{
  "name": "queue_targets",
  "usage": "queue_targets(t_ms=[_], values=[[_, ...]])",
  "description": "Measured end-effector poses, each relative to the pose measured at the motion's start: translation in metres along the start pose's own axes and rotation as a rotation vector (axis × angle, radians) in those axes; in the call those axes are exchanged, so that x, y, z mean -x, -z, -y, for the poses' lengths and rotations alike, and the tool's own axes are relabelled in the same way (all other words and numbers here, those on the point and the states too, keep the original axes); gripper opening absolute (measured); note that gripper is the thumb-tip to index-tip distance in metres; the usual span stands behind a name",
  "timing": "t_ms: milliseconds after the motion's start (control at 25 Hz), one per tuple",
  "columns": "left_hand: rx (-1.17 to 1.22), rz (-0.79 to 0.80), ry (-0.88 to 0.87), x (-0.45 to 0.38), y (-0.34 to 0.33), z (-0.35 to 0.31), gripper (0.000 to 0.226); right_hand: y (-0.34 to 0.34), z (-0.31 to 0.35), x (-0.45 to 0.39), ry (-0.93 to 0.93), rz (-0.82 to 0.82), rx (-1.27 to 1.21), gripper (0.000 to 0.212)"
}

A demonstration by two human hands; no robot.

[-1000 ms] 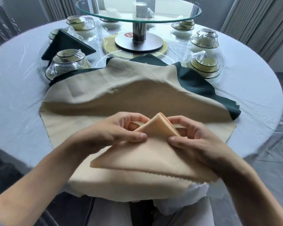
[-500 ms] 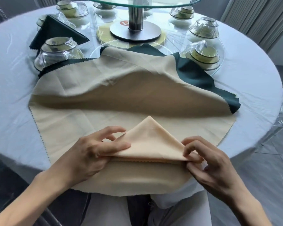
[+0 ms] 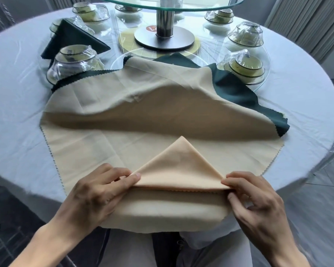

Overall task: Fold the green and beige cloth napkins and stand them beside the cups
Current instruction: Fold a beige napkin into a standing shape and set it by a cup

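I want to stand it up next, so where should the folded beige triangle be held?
Judging by its shape, at the two base corners, from either side, as the left hand and right hand pinch it now. The triangle lies flat, point away, so the tip could rise freely.

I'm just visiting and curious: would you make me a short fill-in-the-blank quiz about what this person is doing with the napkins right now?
1. Both hands pinch a folded napkin shaped like a ____.
2. The left hand and right hand hold that napkin by its two lower ____.
3. The already folded napkin standing among the wrapped cups is dark ____.
4. The glass turntable stands on a ____ post.

Missing words: triangle; corners; green; metal
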State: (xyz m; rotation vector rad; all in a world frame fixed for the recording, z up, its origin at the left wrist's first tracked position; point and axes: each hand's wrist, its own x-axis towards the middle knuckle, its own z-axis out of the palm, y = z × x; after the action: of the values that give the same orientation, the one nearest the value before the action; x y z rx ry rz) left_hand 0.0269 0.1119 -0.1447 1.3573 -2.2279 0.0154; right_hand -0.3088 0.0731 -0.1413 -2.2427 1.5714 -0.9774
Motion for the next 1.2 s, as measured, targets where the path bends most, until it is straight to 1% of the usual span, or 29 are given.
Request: queue_targets(t_ms=[120,200,320,400,480,560,600,680,720,760,800,880,920,960,1040,1200], values=[[-0.050,-0.012,-0.020,0.003,-0.007,-0.005,0.032,-0.006,0.001,0.005,-0.027,-0.112,0.071,0.030],[-0.099,-0.021,-0.046,0.008,-0.010,-0.003,0.035,-0.009,-0.001,0.009,-0.041,-0.144,0.140,0.033],[-0.122,-0.036,0.001,0.013,-0.012,-0.005,0.035,-0.010,-0.003,0.013,-0.091,-0.141,0.207,0.038],[-0.142,-0.018,0.037,0.011,-0.014,-0.010,0.034,-0.011,-0.002,0.012,-0.125,-0.123,0.283,0.042],[-0.164,-0.013,0.096,0.006,-0.010,-0.018,0.031,-0.013,0.003,0.014,-0.173,-0.087,0.396,0.047],[-0.196,-0.034,0.161,-0.002,-0.004,-0.031,0.034,-0.009,0.013,0.016,-0.231,-0.100,0.432,0.053],[-0.199,-0.048,0.176,-0.009,-0.002,-0.040,0.037,-0.007,0.023,0.018,-0.220,-0.140,0.415,0.054],[-0.164,-0.050,0.165,-0.024,-0.007,-0.056,0.041,-0.011,0.053,0.015,-0.070,-0.208,0.334,0.053],[-0.148,-0.028,0.153,-0.031,-0.013,-0.062,0.043,-0.018,0.068,0.008,0.015,-0.180,0.282,0.052],[-0.146,0.002,0.155,-0.038,-0.022,-0.065,0.045,-0.030,0.080,-0.001,0.066,-0.104,0.242,0.051],[-0.152,0.036,0.178,-0.042,-0.030,-0.067,0.049,-0.043,0.091,-0.013,0.065,-0.001,0.243,0.052],[-0.171,0.095,0.235,-0.045,-0.043,-0.062,0.056,-0.066,0.103,-0.036,0.002,0.219,0.306,0.059],[-0.179,0.110,0.257,-0.044,-0.046,-0.057,0.057,-0.075,0.100,-0.044,-0.015,0.281,0.347,0.065],[-0.182,0.121,0.273,-0.041,-0.046,-0.052,0.057,-0.079,0.092,-0.048,-0.019,0.324,0.386,0.070],[-0.205,0.158,0.281,-0.036,-0.046,-0.043,0.057,-0.071,0.069,-0.046,-0.065,0.422,0.434,0.073],[-0.278,0.191,0.274,-0.026,-0.046,-0.035,0.058,-0.029,0.023,-0.031,-0.247,0.463,0.535,0.069]])
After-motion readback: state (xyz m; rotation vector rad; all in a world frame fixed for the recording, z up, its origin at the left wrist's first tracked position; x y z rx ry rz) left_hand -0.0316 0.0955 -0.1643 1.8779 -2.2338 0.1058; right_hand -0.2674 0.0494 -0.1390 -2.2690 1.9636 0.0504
